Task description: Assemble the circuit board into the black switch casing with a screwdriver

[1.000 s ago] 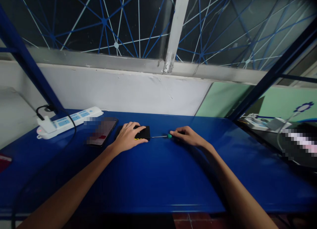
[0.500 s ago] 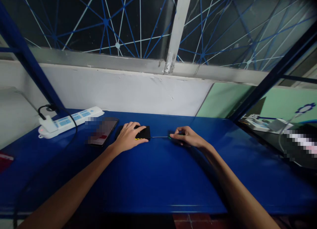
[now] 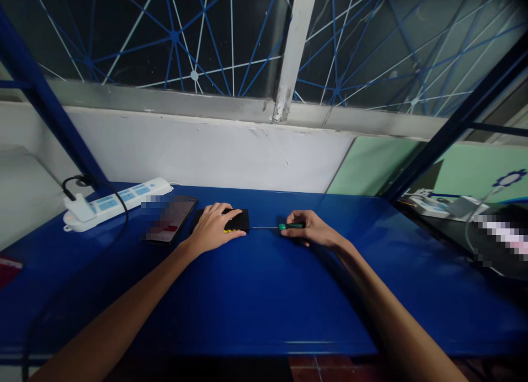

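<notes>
At 12 o'clock on the blue table (image 3: 264,294), the black box (image 3: 239,221) may slide toward 9 o'clock, against the phone (image 3: 171,219), if the left hand (image 3: 214,229) presses too lightly. Left hand: palm down, fingers spread over the box top. At 3 o'clock of the box, the screwdriver (image 3: 289,226) lies level, tip at the box's side; a slip could skid it off. Right hand (image 3: 314,230): fingers clamped on the green handle.

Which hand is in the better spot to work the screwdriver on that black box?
Probably the right hand: it grips the green screwdriver, whose thin shaft points at the black box. The left hand lies on top of the box.
</notes>
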Available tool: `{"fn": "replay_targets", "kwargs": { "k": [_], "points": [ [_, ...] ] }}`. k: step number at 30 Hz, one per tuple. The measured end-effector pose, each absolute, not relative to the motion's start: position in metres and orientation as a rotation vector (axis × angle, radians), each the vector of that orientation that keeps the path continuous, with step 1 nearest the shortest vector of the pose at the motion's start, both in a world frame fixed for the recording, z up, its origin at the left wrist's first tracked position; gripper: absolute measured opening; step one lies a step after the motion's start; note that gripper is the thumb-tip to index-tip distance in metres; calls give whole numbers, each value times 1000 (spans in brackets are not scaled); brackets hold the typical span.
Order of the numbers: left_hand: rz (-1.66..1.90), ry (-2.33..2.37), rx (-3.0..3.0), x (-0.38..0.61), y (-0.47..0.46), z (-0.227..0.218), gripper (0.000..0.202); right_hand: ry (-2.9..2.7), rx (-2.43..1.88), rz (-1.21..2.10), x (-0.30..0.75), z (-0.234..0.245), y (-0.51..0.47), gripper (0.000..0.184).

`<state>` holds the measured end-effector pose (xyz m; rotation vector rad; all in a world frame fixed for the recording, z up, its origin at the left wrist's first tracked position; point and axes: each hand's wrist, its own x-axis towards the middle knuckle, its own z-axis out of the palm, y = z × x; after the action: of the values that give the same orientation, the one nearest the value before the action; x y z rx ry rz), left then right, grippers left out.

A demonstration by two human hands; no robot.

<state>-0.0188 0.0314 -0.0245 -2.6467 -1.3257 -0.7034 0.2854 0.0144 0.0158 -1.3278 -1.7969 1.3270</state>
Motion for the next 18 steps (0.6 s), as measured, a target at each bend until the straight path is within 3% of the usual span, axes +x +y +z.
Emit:
{"fn": "replay_targets", "kwargs": {
  "k": [18],
  "points": [
    [-720, -1331, -2753, -25, 34, -19, 52, -1792, -1419, 1189, 283, 25, 10, 47]
  ]
}}
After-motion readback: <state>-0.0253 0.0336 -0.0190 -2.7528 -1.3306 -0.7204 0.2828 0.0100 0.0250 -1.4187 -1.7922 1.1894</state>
